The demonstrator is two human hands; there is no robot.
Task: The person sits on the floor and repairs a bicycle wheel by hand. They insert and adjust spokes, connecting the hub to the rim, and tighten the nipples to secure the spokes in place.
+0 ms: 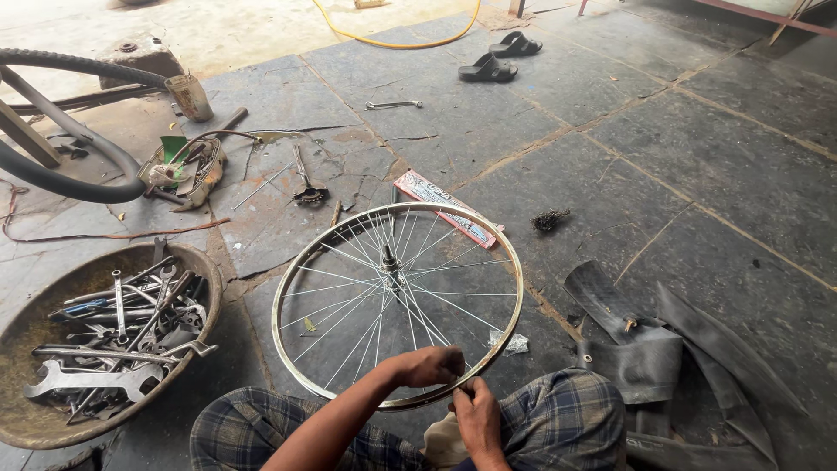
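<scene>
- Stone-slab floor, cracked and dusty; the person sits on it with plaid-clad knees apart.
- Bicycle wheel rim lies flat on the floor between the knees, spokes radiating from the hub.
- Left hand curls over the near rim; right hand pinches something small at the rim edge, too small to identify.
- Risk: the thin spokes could bend or the small part slip, should either grip shift.
- Round tool basin and slack inner tube flank the wheel.

Daylit grey stone-slab floor with cracked joints, paler ground beyond.
</scene>
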